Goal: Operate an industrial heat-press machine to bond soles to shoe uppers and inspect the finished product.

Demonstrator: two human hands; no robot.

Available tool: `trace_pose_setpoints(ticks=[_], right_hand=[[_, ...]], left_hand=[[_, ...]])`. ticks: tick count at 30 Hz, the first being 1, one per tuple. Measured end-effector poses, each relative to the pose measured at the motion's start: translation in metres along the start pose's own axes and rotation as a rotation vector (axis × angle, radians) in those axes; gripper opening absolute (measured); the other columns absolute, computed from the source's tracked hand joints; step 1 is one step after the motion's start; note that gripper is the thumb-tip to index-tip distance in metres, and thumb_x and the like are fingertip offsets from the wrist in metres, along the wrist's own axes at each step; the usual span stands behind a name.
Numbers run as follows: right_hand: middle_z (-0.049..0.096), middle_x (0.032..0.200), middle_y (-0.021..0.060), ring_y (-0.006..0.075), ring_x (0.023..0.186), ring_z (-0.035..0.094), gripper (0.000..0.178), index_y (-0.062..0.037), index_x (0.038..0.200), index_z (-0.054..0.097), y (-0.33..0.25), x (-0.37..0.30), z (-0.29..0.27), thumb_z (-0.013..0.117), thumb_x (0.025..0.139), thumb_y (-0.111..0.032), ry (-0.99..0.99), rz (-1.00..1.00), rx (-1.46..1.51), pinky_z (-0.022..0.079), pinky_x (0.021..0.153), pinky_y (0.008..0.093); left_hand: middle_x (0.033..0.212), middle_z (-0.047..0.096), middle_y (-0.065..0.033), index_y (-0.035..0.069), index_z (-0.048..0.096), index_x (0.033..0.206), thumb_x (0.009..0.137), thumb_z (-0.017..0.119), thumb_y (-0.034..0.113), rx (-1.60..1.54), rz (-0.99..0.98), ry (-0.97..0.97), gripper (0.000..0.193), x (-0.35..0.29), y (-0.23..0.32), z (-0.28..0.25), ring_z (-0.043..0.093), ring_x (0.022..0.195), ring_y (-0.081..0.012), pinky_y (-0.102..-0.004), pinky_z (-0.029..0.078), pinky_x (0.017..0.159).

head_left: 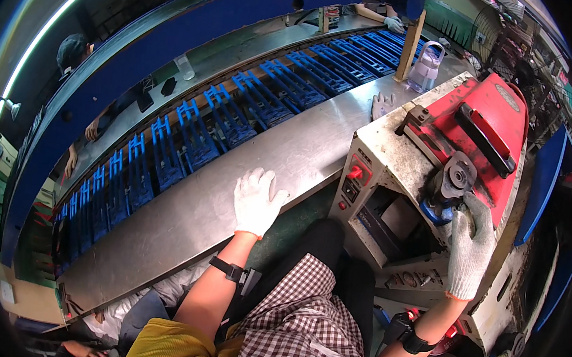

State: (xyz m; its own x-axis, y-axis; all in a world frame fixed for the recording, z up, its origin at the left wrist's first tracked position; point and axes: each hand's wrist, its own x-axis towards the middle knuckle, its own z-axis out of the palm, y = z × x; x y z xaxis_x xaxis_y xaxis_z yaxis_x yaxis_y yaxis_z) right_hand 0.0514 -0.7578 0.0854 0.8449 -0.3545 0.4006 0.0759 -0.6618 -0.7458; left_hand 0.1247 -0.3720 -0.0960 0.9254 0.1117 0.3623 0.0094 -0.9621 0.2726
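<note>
My left hand (256,200), in a white knitted glove, lies palm down with fingers stretched out on the bare metal worktop (191,202), holding nothing. My right hand (472,248), gloved the same way, is at the front of a worn cream machine (385,142) with a red cover (492,123). Its fingers curl in beside a dark round metal part (458,176), close to a blue piece (436,214) below it. What the fingertips grip is hidden by the glove. A black handle (484,139) crosses the red cover above my right hand.
Behind the worktop runs a conveyor line of blue slotted racks (241,109). Another glove (384,104) and a lidded bottle (425,67) are near the machine. A red switch (357,173) sits on its front. Co-workers' hands (92,128) show across the line.
</note>
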Motion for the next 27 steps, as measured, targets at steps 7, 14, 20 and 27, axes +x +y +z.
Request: trace_pose_setpoints(ticks=[7, 14, 20, 27], right_hand=[[0.074, 0.117, 0.0115, 0.0172, 0.108, 0.069, 0.032, 0.0012, 0.128, 0.068, -0.0009, -0.0003, 0.0007, 0.068, 0.095, 0.0, 0.011, -0.028, -0.016, 0.052, 0.101, 0.0323], [0.074, 0.117, 0.0112, 0.017, 0.107, 0.07, 0.031, 0.0007, 0.127, 0.068, -0.0041, -0.0005, -0.0003, 0.069, 0.096, -0.001, 0.003, -0.001, -0.045, 0.053, 0.1, 0.032], [0.074, 0.117, 0.0109, 0.017, 0.107, 0.069, 0.031, 0.0005, 0.127, 0.068, -0.001, -0.0007, 0.0011, 0.068, 0.096, -0.001, 0.011, -0.024, -0.007, 0.052, 0.1, 0.0317], [0.074, 0.118, 0.0115, 0.0165, 0.109, 0.068, 0.031, 0.001, 0.127, 0.068, 0.0047, 0.0004, 0.0014, 0.068, 0.096, -0.001, 0.013, -0.013, 0.024, 0.052, 0.101, 0.0323]], left_hand=[[0.148, 0.056, -0.0156, 0.014, 0.062, 0.134, 0.092, 0.069, 0.05, -0.004, 0.004, 0.005, 0.056, -0.0006, -0.0007, 0.0001, 0.044, 0.146, -0.0374, -0.0562, 0.025, 0.126], [0.148, 0.056, -0.0155, 0.014, 0.062, 0.134, 0.092, 0.069, 0.049, -0.006, 0.004, 0.011, 0.055, -0.0006, -0.001, 0.0007, 0.044, 0.146, -0.0373, -0.0559, 0.025, 0.126], [0.148, 0.056, -0.0151, 0.015, 0.062, 0.135, 0.092, 0.069, 0.05, 0.0, -0.001, -0.008, 0.056, -0.0003, -0.002, 0.001, 0.043, 0.146, -0.0367, -0.0559, 0.025, 0.127], [0.147, 0.056, -0.0149, 0.015, 0.061, 0.135, 0.092, 0.069, 0.051, 0.008, 0.009, 0.005, 0.057, -0.0003, -0.002, 0.0011, 0.044, 0.146, -0.0369, -0.0563, 0.026, 0.126]])
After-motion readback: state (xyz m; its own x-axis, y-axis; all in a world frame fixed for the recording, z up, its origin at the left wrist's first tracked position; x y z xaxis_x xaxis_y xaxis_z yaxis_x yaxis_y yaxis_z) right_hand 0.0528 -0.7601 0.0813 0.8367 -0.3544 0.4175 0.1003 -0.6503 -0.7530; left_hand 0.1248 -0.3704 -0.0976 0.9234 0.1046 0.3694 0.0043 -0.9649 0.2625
